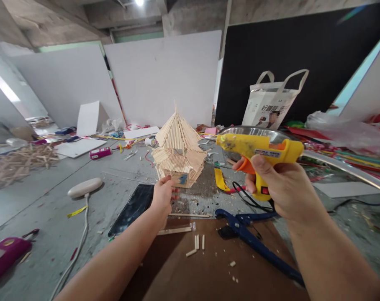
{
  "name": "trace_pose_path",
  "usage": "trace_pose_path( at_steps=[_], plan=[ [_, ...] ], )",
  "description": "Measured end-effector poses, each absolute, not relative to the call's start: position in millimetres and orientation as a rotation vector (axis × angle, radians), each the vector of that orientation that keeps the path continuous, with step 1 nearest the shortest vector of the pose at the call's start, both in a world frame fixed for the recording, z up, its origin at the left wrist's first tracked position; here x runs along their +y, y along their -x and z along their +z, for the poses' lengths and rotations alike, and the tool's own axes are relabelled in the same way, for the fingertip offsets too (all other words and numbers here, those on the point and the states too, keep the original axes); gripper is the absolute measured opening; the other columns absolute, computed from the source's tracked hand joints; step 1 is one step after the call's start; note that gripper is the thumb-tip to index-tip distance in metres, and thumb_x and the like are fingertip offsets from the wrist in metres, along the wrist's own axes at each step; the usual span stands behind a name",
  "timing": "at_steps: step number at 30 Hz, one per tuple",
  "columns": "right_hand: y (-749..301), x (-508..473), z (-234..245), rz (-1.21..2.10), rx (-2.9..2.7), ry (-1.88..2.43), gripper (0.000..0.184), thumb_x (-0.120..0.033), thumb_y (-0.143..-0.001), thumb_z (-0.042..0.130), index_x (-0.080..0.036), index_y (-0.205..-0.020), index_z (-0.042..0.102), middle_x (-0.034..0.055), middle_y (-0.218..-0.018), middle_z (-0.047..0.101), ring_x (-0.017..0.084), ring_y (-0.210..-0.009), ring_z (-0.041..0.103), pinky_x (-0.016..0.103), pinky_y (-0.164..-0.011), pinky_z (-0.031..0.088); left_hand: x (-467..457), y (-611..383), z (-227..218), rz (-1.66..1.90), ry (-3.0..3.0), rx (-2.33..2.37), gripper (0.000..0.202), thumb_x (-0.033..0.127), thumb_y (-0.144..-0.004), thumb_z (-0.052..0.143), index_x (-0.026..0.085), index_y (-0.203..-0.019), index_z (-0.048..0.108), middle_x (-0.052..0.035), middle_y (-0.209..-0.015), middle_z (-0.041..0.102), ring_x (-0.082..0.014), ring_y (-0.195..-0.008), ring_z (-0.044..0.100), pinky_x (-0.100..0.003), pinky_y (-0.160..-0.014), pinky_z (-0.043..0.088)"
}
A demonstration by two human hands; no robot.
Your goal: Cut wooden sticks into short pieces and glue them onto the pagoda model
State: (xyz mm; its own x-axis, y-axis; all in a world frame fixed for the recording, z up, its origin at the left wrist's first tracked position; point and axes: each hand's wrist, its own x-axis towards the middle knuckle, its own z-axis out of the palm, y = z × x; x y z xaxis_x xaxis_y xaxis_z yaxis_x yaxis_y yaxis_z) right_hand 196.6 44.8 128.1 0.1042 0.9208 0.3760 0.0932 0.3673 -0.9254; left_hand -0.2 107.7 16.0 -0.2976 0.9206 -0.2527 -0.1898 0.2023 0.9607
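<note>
A model house (177,156) made of thin wooden sticks, with a pointed upper roof and a wider lower one, stands upright on the floor. My left hand (163,194) is at its front left base corner, fingers curled against the lower edge; the exact contact is partly hidden. In my right hand (286,184) is a yellow hot glue gun (262,150), gripped by the handle, a finger by its orange trigger. Its nozzle points left, beside the upper roof and apart from it. Short cut sticks (198,242) lie on a brown board (190,280) below.
Blue-handled cutters (252,240) rest on the board's right side. Left of my arm lie a black phone (133,207), a white corded device (85,188) and a purple tool (9,255). A metal bowl (281,134) and a bag (271,104) stand behind the glue gun.
</note>
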Motion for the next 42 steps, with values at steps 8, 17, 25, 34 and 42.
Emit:
trace_pose_path(
  at_steps=[8,17,25,34,42],
  plan=[
    [-200,49,123,0.797,-1.382,1.018,0.025,-0.042,-0.070,0.053,-0.018,-0.062,0.056,0.0022,-0.070,0.060,0.004,-0.034,0.042,0.022,-0.032,0.032,92,-7,23,0.767,-1.710,1.447,0.009,0.020,-0.061,0.050,0.014,-0.058,0.055,0.0023,-0.052,0.051,-0.0074,-0.049,0.046,-0.018,-0.046,0.034],
    [-198,48,124,0.780,-1.394,1.037,0.028,-0.044,-0.069,0.054,-0.017,-0.061,0.056,0.0027,-0.066,0.060,0.005,-0.033,0.043,0.023,-0.032,0.035,46,-26,43,-0.215,-2.680,1.168,0.029,0.042,-0.065,0.056,0.016,-0.074,0.063,-0.0116,-0.075,0.065,-0.0253,-0.071,0.060,-0.033,-0.058,0.045],
    [-201,50,119,0.811,-1.408,1.055,0.028,-0.043,-0.071,0.053,-0.017,-0.063,0.059,0.0019,-0.058,0.058,0.006,-0.035,0.042,0.022,-0.033,0.033,39,-34,32,-0.226,-2.782,1.070,0.024,0.024,-0.072,0.042,0.014,-0.074,0.063,-0.0123,-0.075,0.065,-0.0257,-0.069,0.061,-0.038,-0.059,0.048],
    [-198,48,121,0.831,-1.361,1.046,0.028,-0.044,-0.069,0.055,-0.017,-0.059,0.057,0.0011,-0.056,0.057,0.006,-0.034,0.040,0.022,-0.033,0.032,36,-37,23,-0.117,-2.789,1.090,0.020,0.020,-0.066,0.045,0.014,-0.078,0.060,-0.0107,-0.073,0.064,-0.0234,-0.066,0.060,-0.034,-0.056,0.047],
    [-195,47,125,0.807,-1.353,1.052,0.030,-0.045,-0.068,0.055,-0.017,-0.058,0.055,0.0013,-0.059,0.057,0.004,-0.032,0.040,0.022,-0.032,0.032,56,-24,51,0.527,-2.255,1.093,0.023,0.024,-0.077,0.040,0.016,-0.072,0.061,-0.0035,-0.066,0.064,-0.0103,-0.058,0.054,-0.021,-0.055,0.041]
  ],
)
